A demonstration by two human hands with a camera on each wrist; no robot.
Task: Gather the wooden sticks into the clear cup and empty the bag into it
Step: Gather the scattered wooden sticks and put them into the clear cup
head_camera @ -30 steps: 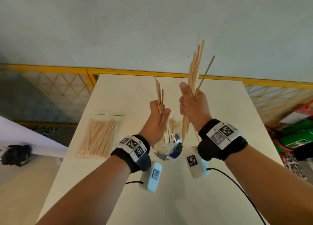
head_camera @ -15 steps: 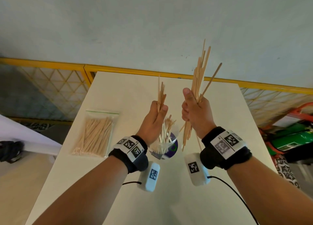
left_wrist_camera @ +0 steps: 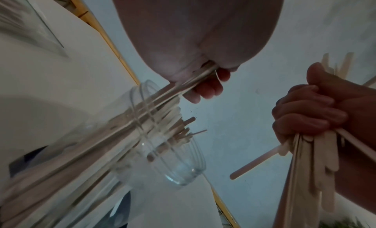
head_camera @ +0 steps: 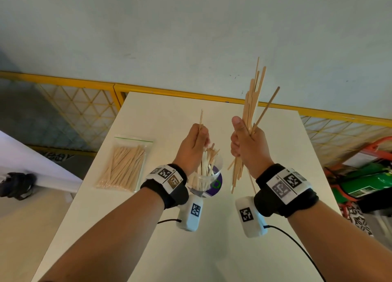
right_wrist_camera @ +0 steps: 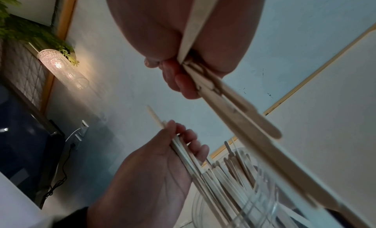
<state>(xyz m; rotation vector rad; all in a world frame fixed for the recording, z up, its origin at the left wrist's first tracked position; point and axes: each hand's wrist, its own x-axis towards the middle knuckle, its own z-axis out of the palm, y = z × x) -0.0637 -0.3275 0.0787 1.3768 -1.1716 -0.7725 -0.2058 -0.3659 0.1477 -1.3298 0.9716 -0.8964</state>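
A: Where's the clear cup rn?
B: Center of the white table, sitting on a purple disc w/ a green ring. Already has a lot of wooden sticks standing in it, tops fanned out.

A: Left hand?
B: Right above the cup at its 11 o'clock, fingers curled round a few thin sticks. Their lower ends run down into the cup mouth, tips poke up past the knuckles.

A: And the right hand?
B: At 2 o'clock from the cup, raised off the table, fist closed tight on a fat bundle of flat wooden sticks. Bundle's roughly upright, one skinnier stick splaying toward 1 o'clock. Lower ends hang below the fist, beside the cup, not in it.

A: Bag?
B: Zip bag w/ green seal strip lies flat at 9 o'clock of the cup, well apart, packed w/ sticks. Neither hand touches it.
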